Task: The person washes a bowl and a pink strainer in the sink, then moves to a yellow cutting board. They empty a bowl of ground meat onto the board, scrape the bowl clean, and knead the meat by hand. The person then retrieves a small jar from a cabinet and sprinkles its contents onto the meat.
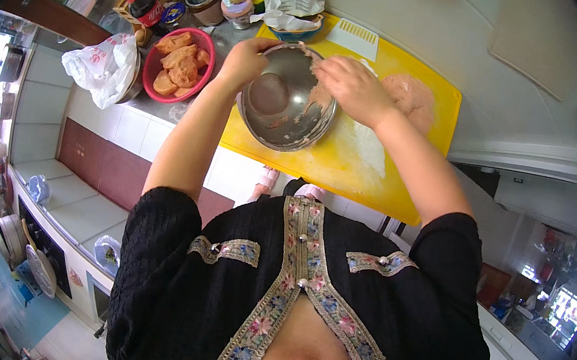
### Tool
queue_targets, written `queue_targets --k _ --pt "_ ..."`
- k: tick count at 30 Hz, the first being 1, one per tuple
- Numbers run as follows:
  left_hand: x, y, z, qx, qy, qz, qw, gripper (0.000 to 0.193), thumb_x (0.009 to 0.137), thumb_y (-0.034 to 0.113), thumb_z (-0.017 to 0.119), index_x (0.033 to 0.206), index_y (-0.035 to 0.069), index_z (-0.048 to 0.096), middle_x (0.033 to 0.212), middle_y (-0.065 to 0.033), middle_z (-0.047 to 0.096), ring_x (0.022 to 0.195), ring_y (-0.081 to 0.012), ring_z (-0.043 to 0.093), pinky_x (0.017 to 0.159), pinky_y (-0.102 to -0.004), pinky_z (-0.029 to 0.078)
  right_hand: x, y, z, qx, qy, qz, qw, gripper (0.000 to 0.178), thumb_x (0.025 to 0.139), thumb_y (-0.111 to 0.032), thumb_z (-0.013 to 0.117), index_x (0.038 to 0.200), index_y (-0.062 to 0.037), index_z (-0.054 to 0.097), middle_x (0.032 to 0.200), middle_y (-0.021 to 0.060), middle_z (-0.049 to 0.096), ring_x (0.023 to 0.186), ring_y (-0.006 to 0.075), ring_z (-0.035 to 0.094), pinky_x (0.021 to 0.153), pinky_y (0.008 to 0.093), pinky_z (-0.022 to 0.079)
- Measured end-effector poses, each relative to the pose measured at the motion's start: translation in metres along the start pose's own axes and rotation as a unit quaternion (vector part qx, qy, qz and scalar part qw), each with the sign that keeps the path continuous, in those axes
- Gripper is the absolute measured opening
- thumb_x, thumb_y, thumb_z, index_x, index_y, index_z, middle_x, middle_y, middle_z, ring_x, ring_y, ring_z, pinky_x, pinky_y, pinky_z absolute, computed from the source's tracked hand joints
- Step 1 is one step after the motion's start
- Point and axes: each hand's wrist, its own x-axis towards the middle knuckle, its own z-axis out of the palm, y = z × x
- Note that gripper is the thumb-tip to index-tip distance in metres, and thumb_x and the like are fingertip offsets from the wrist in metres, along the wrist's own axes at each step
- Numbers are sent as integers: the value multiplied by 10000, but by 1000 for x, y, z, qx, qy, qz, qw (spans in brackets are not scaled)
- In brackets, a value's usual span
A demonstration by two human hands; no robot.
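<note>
A steel mixing bowl (288, 96) rests tilted on a yellow board (429, 171), its inside toward me. My left hand (245, 64) grips the far left of its rim. At the right rim my right hand (351, 88) has its fingers bent over sticky pinkish dough (319, 99) that clings to the inner wall; its fingertips are partly hidden. Thin smears mark the rest of the bowl. To the right of that hand, a larger lump of dough (410, 100) lies on the board, with white flour (372, 151) spread nearer to me.
On the grey counter at left, a red basin (212, 53) holds several orange-pink pieces beside a white plastic bag (103, 67). A white scraper (354, 39) and a blue bowl (300, 34) with crumpled white material sit along the board's far edge. Jars (236, 9) and a bottle (145, 10) stand behind.
</note>
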Motion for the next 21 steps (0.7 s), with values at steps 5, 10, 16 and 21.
queue_targets --k 5,10,16,21 --pt "23 30 15 196 -67 52 977 494 774 -4 538 1227 84 714 1110 -185 737 1039 -305 705 931 -372 524 19 12 33 -117 -160 -94 976 287 850 -163 593 1078 -33 709 1281 71 597 1235 245 540 1037 351 462" --pt "30 37 30 256 -47 74 963 406 828 53 549 1185 114 733 1166 -174 717 1072 -351 687 931 -412 538 10 30 58 -145 -149 -84 974 265 807 -176 592 973 -50 754 1163 60 611 1202 242 524 1030 346 440" --pt "15 54 38 264 -35 20 964 400 860 68 539 1214 124 718 1188 -164 710 1112 -345 673 959 -426 535 -20 14 86 -121 -221 66 965 263 829 -191 589 968 -49 761 1158 92 610 1158 270 526 1018 360 430" --pt "1 55 42 275 -4 15 961 360 873 87 543 1179 122 730 1177 -166 713 1111 -351 671 959 -441 536 -24 -23 89 -155 -241 151 946 265 859 -216 582 991 -100 781 1114 88 634 1144 274 535 1005 391 431"
